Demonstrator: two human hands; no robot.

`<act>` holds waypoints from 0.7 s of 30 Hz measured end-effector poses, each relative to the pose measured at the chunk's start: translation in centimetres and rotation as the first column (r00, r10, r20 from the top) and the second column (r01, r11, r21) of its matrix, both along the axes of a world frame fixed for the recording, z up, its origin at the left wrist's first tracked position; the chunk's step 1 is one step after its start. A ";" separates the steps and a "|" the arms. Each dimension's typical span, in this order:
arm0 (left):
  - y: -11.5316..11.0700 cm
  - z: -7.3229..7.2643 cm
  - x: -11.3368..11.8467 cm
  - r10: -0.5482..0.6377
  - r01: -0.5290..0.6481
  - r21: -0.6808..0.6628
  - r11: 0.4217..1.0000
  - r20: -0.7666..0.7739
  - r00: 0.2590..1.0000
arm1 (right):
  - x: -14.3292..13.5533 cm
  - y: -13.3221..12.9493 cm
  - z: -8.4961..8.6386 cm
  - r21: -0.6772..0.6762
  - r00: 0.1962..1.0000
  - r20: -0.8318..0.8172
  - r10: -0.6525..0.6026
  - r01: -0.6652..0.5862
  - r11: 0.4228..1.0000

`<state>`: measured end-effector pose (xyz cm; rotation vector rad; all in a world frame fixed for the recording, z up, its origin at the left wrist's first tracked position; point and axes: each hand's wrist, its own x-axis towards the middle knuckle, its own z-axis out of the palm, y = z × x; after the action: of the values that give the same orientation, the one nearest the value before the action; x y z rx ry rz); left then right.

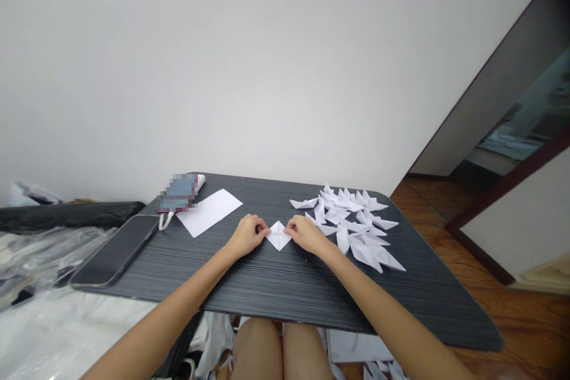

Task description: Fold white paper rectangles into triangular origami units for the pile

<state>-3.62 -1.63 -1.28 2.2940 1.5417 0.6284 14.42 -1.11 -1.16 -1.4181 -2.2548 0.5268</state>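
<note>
A small white folded paper [279, 238], diamond-shaped with a crease down its middle, lies at the centre of the dark table. My left hand [247, 233] pinches its left corner between thumb and fingers. At the opposite corner, my right hand [307, 233] grips the paper in the same way. Just right of my right hand spreads a pile of folded white paper pieces [351, 217] with pointed ends. Left of my left hand rests a flat sheet of white paper [212, 212].
A phone [116, 251] lies along the table's [249, 291] left edge, by a white cable [165, 221] and a blurred-out object [178, 193]. A white wall [276, 71] rises behind. Plastic-wrapped things [57, 255] sit at the left; more folded paper [383, 370] shows below the table.
</note>
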 end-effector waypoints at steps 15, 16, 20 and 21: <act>-0.4 -1.0 0.1 -0.105 0.097 0.151 0.984 0.042 0.994 | -0.4 -1.3 -0.6 0.090 0.999 0.024 0.047 -0.049 0.995; -0.5 -1.0 -0.1 -0.134 0.123 0.159 0.980 0.055 0.989 | -0.4 -1.3 -0.7 0.097 0.999 0.017 0.047 -0.048 0.994; -0.6 -0.8 -0.6 -0.200 0.188 0.127 0.974 0.087 0.976 | -0.1 -1.5 -1.1 0.115 0.999 -0.015 0.034 -0.033 0.993; -0.6 -0.8 -0.7 -0.196 0.184 0.123 0.975 0.090 0.976 | -0.1 -1.5 -1.2 0.118 0.999 -0.019 0.032 -0.030 0.993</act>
<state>-4.30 -2.27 -2.03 2.4152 1.2510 0.7853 14.35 -2.62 -2.36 -1.3158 -2.2552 0.4092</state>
